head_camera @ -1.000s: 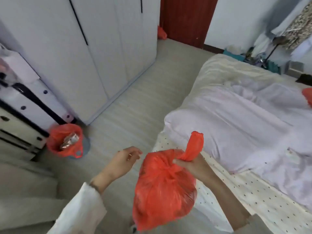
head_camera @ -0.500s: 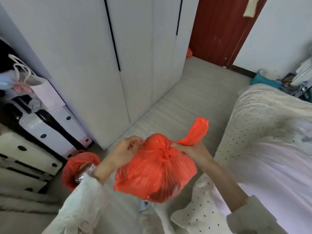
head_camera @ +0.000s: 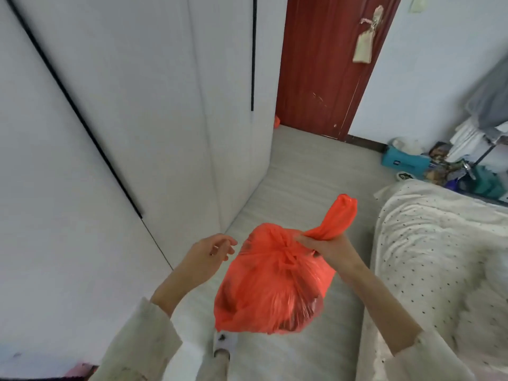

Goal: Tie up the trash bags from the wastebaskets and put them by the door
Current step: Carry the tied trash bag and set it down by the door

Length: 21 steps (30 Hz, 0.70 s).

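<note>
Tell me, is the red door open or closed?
Closed. The red door fills its frame, with no gap at either edge and nothing visible behind it.

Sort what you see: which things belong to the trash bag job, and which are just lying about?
Job: orange trash bag, right hand gripping its neck, left hand open beside it, red door.
Lying about: bed, wardrobe, teal box.
</note>
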Each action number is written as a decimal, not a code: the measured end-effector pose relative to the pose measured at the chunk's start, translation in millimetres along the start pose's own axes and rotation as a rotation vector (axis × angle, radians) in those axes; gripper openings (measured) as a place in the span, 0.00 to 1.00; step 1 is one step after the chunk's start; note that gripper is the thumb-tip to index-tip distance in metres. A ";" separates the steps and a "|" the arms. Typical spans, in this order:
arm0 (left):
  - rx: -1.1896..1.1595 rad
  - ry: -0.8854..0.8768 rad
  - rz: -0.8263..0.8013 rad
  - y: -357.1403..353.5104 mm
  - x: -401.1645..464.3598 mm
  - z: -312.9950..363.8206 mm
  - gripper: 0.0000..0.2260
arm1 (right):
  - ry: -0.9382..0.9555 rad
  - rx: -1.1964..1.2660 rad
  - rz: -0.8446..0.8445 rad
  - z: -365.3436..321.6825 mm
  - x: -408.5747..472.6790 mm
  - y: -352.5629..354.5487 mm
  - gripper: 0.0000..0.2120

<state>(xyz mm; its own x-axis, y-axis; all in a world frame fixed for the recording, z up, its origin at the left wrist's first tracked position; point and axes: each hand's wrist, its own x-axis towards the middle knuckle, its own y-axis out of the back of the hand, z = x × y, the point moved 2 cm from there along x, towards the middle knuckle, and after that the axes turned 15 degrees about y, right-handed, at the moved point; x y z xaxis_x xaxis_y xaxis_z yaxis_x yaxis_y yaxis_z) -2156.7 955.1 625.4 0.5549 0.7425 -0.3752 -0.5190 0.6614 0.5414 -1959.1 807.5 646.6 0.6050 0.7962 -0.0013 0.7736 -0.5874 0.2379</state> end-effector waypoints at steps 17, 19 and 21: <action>0.106 -0.076 -0.263 -56.1 444.9 218.8 0.10 | -0.131 -0.077 0.311 53.6 413.7 149.7 0.04; 0.089 -0.048 -0.267 -74.1 490.9 242.7 0.11 | -0.143 -0.114 0.299 66.7 464.3 178.7 0.07; 0.035 -0.027 -0.241 -91.7 538.1 270.7 0.12 | -0.138 -0.109 0.267 77.7 514.9 207.1 0.09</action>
<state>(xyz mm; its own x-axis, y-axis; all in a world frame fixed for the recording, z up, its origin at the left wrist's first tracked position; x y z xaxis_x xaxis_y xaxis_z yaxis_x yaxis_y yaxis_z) -1634.6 1265.4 577.5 0.6773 0.5606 -0.4765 -0.3472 0.8145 0.4647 -1472.7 1084.6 619.8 0.8097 0.5843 -0.0550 0.5637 -0.7481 0.3503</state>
